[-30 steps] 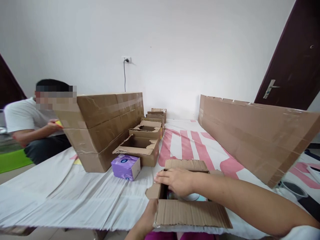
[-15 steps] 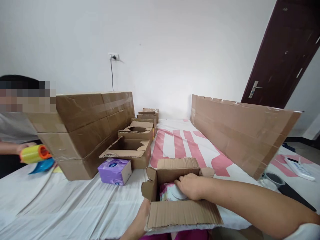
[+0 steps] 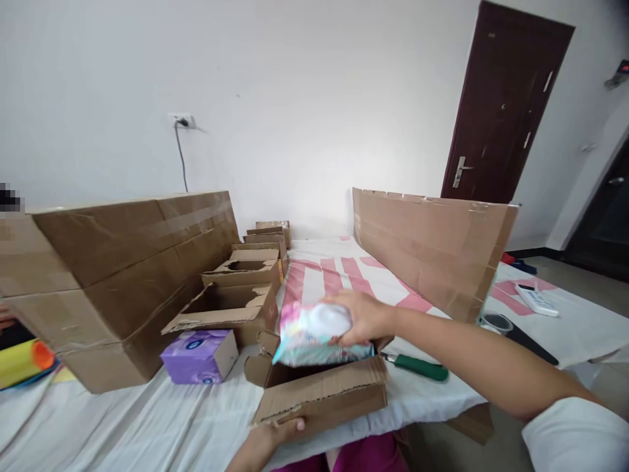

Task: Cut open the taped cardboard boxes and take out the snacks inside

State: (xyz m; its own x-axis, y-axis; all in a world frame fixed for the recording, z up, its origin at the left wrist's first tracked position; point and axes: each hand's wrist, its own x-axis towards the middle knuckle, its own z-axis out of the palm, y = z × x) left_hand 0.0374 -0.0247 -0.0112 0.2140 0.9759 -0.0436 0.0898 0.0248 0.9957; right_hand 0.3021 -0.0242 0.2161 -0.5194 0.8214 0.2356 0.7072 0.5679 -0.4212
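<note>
My right hand [image 3: 358, 316] is closed around the end of a soft pack of wipes [image 3: 314, 334], pink, white and teal with a pale lid. The pack is over the mouth of an open cardboard box [image 3: 329, 401], whose flaps are folded outward. My left hand [image 3: 275, 436] grips the near lower left side of that box, thumb against its front; its other fingers are hidden. To the box's right lies a green-handled tool [image 3: 420, 367], its tip partly behind the box. A purple tissue pack [image 3: 199, 357] sits to the left.
Several open cardboard boxes [image 3: 240, 308] line up toward the wall beside a tall cardboard barrier [image 3: 142, 262]. Another cardboard panel [image 3: 427, 246] stands to the right. At the left edge are part of a person's hand and a yellow-orange roll [image 3: 24, 364].
My right hand has lifted the wipes pack from inside the box to above its opening. My left hand shows more at the box's front. The view has swung right, revealing the green-handled tool.
</note>
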